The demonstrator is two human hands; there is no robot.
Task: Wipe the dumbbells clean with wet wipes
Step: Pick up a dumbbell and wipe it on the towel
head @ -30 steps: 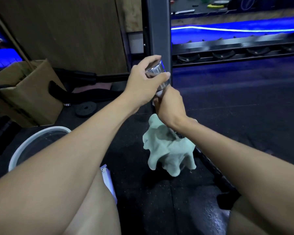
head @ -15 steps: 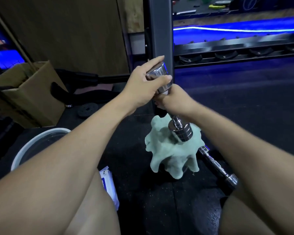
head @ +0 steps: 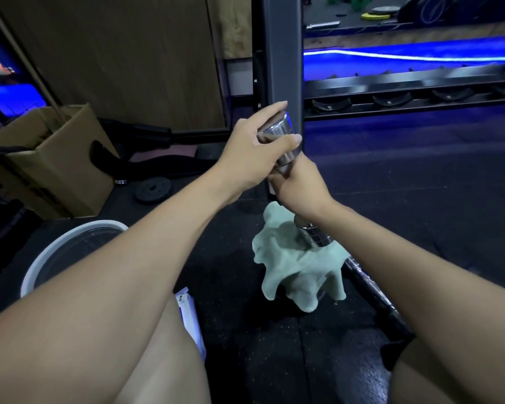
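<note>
I hold a chrome dumbbell (head: 314, 239) tilted in front of me. My left hand (head: 255, 148) grips its upper head. My right hand (head: 299, 186) is wrapped round the handle just below; a bit of white shows under its fingers, too hidden to name. The lower head pokes out beneath my right wrist, above a pale green cloth (head: 296, 272) bunched on the dark floor. A second chrome dumbbell (head: 365, 284) lies on the floor to the right of the cloth, partly behind my right forearm. A white and blue wipes pack (head: 191, 319) lies by my left knee.
A white-rimmed bucket (head: 51, 252) stands at the lower left, a cardboard box (head: 51, 158) behind it. A black weight plate (head: 152, 189) lies on the floor. A grey upright post (head: 277, 53) and a dumbbell rack (head: 405, 91) stand just beyond my hands.
My right hand has shifted along the handle: the lower dumbbell head, hidden a second ago, came into view, and now the hand sits slightly higher again. The left hand's grip is unchanged.
</note>
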